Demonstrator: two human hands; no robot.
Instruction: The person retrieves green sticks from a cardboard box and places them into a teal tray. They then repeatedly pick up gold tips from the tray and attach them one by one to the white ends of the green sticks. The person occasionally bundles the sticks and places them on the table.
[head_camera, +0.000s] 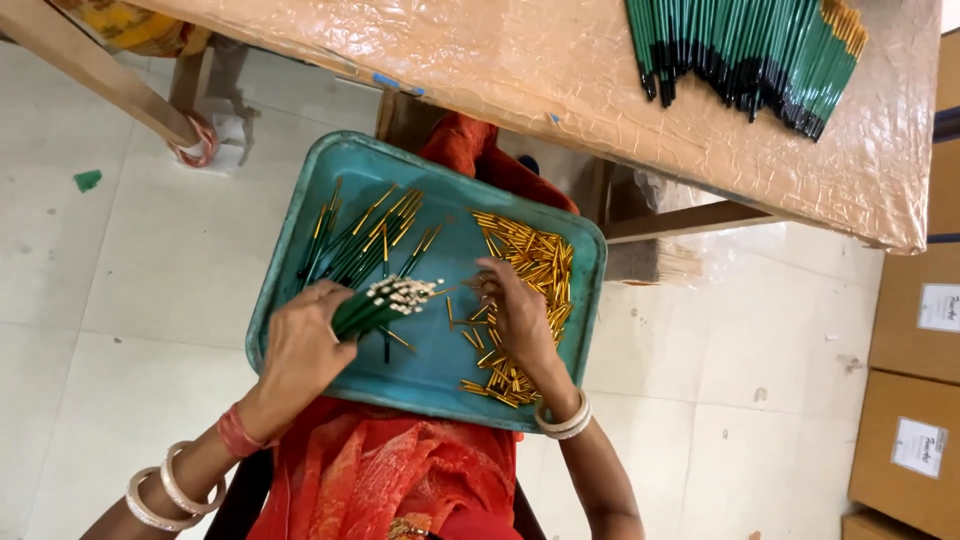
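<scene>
So the left hand (300, 350) is clenched around a bunch of thin green sticks with pale tips (385, 303), held just above the teal rectangular plastic tray (440, 375) on the lap. The right hand (518, 315) rests on the heap of small gold metal tubes (535, 265), fingers curled and picking at them (can't tell if one's actually pinched). More gold-capped green sticks (365, 235) lie loose in the tray's left half.

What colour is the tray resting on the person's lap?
The tray is teal blue, with worn, darker edges; the head view, the only one, shows it clearly.
</scene>
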